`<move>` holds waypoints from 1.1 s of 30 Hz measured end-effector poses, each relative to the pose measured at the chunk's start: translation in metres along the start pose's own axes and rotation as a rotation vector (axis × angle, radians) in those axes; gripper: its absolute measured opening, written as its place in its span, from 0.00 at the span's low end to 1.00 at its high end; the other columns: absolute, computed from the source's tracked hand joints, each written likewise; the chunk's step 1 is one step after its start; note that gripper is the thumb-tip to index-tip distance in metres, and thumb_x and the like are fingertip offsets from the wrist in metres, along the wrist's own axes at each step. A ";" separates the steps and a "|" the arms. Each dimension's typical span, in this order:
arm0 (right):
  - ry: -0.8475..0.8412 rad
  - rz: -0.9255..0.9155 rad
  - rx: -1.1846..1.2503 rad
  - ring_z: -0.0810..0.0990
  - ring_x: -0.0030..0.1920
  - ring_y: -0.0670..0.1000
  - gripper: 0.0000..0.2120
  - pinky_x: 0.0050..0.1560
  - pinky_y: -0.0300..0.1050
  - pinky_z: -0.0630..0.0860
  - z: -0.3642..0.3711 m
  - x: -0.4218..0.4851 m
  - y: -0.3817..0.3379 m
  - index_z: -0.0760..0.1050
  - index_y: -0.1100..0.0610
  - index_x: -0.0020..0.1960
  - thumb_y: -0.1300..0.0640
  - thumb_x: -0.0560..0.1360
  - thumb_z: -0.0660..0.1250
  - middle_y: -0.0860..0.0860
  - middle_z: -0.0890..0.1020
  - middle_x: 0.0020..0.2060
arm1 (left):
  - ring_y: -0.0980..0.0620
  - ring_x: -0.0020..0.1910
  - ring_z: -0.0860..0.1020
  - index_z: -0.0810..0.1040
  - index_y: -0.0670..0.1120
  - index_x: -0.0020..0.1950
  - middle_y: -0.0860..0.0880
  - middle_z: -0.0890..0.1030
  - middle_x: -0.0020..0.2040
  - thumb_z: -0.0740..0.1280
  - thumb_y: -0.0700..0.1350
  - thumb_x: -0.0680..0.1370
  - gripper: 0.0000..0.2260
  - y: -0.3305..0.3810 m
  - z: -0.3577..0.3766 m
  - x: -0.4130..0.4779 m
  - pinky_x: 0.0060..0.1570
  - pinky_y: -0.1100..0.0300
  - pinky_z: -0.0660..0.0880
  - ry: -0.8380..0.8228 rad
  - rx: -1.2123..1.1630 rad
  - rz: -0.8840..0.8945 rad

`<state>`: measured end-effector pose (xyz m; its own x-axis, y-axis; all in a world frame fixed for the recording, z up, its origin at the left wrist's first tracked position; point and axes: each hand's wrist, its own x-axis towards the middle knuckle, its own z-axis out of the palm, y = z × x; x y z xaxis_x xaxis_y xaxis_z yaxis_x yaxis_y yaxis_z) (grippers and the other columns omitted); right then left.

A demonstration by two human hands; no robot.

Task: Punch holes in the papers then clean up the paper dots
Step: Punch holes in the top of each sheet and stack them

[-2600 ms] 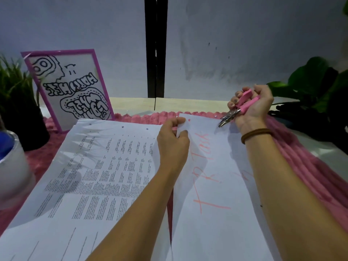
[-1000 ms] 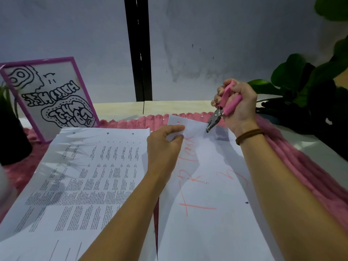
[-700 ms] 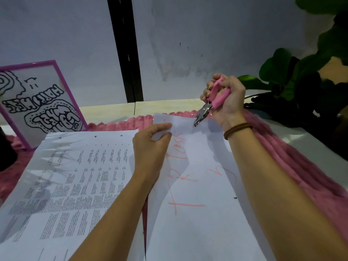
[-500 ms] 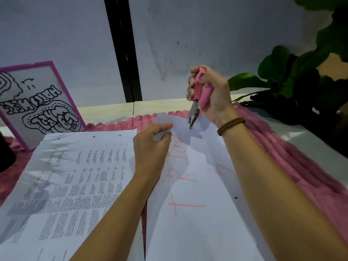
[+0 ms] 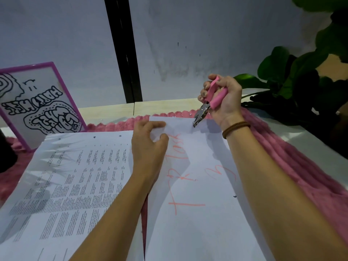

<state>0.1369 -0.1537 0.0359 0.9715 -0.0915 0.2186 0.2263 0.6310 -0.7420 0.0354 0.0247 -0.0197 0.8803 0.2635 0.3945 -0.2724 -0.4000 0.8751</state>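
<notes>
Over the pink fuzzy mat (image 5: 293,166) I see the left hand (image 5: 148,147) pinching the far corner of the scribbled sheet (image 5: 197,232), the right hand (image 5: 228,105) clamped on the pink punch (image 5: 208,106) at the edge just right of it; a loose pinch could let the sheet slip and tear.

1. On the mat (image 5: 301,176) lay the printed sheet (image 5: 75,185), left, and the written sheet (image 5: 197,232), right
2. The frame (image 5: 37,102) stood behind the printed sheet
3. The plant (image 5: 301,81) sat far right, off the mat
4. The left hand (image 5: 148,147) pinched the written sheet's far left corner; the punch (image 5: 202,112), in the right hand (image 5: 226,100), was at its far edge
</notes>
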 end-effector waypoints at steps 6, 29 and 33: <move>-0.038 -0.002 -0.091 0.70 0.29 0.51 0.13 0.32 0.42 0.69 0.001 -0.001 0.000 0.69 0.61 0.47 0.60 0.63 0.59 0.54 0.73 0.32 | 0.51 0.64 0.72 0.75 0.48 0.64 0.49 0.75 0.65 0.65 0.45 0.79 0.13 0.035 0.006 0.026 0.69 0.49 0.66 -0.094 0.408 0.383; 0.006 -0.134 0.103 0.69 0.29 0.52 0.12 0.31 0.43 0.70 0.006 0.001 -0.021 0.68 0.62 0.47 0.59 0.64 0.60 0.56 0.71 0.32 | 0.49 0.45 0.76 0.81 0.47 0.48 0.53 0.81 0.43 0.66 0.48 0.78 0.07 0.028 0.020 0.058 0.57 0.45 0.70 -0.499 0.484 0.322; -0.055 -0.088 0.023 0.69 0.29 0.53 0.12 0.31 0.43 0.70 0.011 -0.003 -0.020 0.68 0.62 0.47 0.59 0.65 0.59 0.56 0.71 0.33 | 0.51 0.42 0.74 0.80 0.48 0.45 0.55 0.78 0.39 0.66 0.49 0.78 0.06 0.035 0.021 0.056 0.55 0.49 0.68 -0.475 0.465 0.351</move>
<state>0.1290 -0.1576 0.0574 0.9425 -0.1055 0.3171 0.3084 0.6398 -0.7039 0.0833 0.0076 0.0268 0.8733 -0.3134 0.3729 -0.4690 -0.7479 0.4698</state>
